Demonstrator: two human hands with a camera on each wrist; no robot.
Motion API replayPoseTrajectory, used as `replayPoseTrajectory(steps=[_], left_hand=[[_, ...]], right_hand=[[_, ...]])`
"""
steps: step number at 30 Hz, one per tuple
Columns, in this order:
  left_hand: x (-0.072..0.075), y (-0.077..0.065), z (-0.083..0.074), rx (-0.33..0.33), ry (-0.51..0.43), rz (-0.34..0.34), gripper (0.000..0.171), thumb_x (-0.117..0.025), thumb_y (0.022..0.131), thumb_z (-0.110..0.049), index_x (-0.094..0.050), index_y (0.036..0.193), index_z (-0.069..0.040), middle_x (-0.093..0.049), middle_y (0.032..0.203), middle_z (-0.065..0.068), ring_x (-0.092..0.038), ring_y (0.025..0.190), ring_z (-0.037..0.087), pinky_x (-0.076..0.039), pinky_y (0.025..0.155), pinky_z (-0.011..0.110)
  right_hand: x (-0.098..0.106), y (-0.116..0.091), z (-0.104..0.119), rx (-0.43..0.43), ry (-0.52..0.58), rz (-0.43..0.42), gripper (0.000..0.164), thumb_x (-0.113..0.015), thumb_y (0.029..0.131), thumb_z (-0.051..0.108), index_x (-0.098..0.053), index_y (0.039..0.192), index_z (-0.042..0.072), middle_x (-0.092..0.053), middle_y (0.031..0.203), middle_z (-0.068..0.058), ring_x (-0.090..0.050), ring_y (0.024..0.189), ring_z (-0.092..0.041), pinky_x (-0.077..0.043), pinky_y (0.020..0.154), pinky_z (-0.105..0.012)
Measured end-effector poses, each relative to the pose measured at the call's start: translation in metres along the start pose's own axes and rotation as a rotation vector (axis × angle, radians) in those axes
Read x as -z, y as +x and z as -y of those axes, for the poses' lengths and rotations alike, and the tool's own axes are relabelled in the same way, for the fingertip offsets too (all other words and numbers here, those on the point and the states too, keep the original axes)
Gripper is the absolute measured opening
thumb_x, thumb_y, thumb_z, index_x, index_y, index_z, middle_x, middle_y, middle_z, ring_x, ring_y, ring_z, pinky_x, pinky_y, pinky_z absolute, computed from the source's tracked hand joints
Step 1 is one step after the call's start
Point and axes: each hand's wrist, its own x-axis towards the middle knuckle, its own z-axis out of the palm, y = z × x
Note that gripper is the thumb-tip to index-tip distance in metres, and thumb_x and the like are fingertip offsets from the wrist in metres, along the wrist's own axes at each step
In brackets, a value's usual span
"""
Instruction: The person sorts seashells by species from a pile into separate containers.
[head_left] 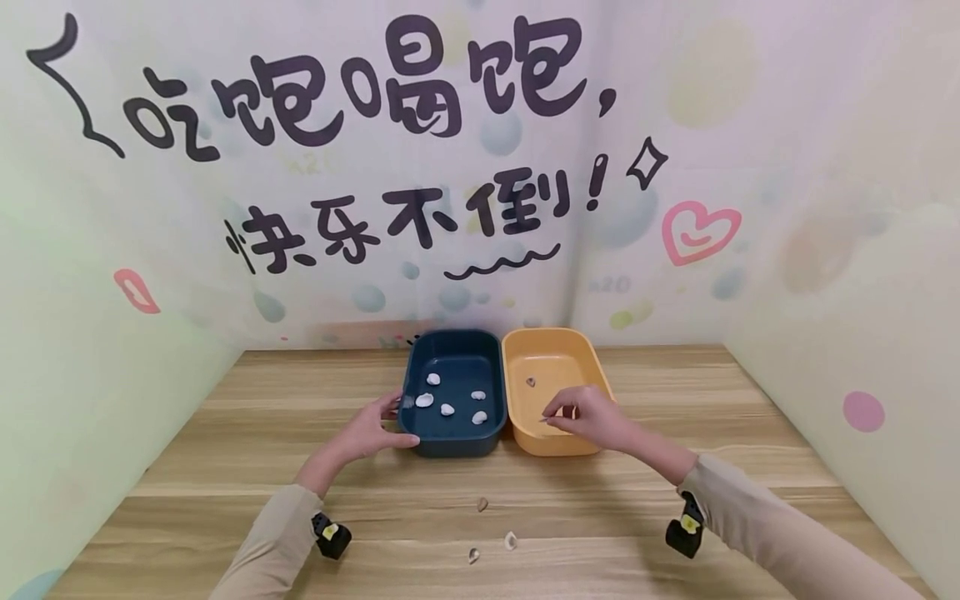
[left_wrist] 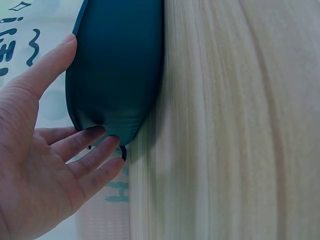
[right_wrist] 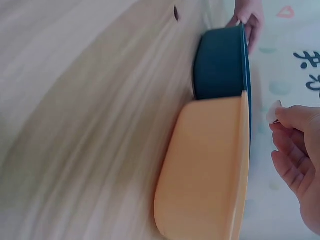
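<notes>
Right now the right hand [head_left: 592, 414] is over the near right part of the yellow bin [head_left: 551, 444], thumb and forefinger pinching a small pale shell [right_wrist: 274, 112], with the other fingers loosely bent below. Seen from the head, that shell is above the bin's near inside, and only a sliver of it shows at the fingertips. One brownish shell [head_left: 531, 382] lies on the yellow bin's floor, farther back and left of the pinch.

The left hand [head_left: 371, 433] is at the near left corner of the dark blue bin [head_left: 457, 447], its thumb on the rim and its fingers spread along the outer left side; the left wrist view shows the fingers apart and fairly straight against the wall. Five white shells [head_left: 447, 410] lie scattered inside this bin, two toward the left, one near the middle and two toward the right.

Both bins stand side by side on the wood-grain table [head_left: 360, 533], blue to the left, yellow to the right. Nearer the person, three more lie well apart from the bins: a brown shell [head_left: 482, 504], a whitish shell [head_left: 511, 541] and a mottled shell [head_left: 473, 555]. Behind rises a pale backdrop [head_left: 600, 308] with large dark lettering [head_left: 423, 75] and a pink heart outline [head_left: 701, 233]
</notes>
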Motion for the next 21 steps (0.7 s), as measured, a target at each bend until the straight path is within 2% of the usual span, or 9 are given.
replayPoseTrajectory(steps=[7,15,21], left_hand=[[-0.001,0.0,0.001,0.009,0.013,-0.008,0.084,-0.074,0.075,-0.026,-0.028,0.139,0.004,-0.042,0.133,0.022,-0.045,0.116,0.036,-0.042,0.093,0.046],[0.001,0.0,0.0,-0.017,0.038,-0.006,0.085,-0.075,0.075,-0.026,-0.028,0.138,0.007,-0.043,0.132,0.024,-0.045,0.115,0.036,-0.041,0.093,0.046],[0.001,0.0,-0.001,-0.011,0.042,-0.003,0.085,-0.075,0.075,-0.027,-0.028,0.138,0.006,-0.043,0.132,0.024,-0.045,0.116,0.036,-0.041,0.093,0.046]], right_hand=[[0.009,0.001,-0.015,-0.033,-0.054,-0.042,0.004,-0.068,0.079,0.003,-0.069,0.083,0.002,-0.068,0.078,-0.002,-0.054,0.063,-0.005,-0.046,0.054,-0.02],[0.015,0.004,-0.032,-0.069,-0.101,-0.099,0.005,-0.068,0.078,0.002,-0.069,0.082,0.004,-0.068,0.078,-0.003,-0.055,0.062,-0.005,-0.046,0.053,-0.019],[0.016,0.006,-0.043,-0.132,-0.134,-0.134,0.008,-0.066,0.079,-0.002,-0.067,0.086,-0.001,-0.067,0.082,-0.011,-0.062,0.067,-0.015,-0.05,0.056,-0.024]])
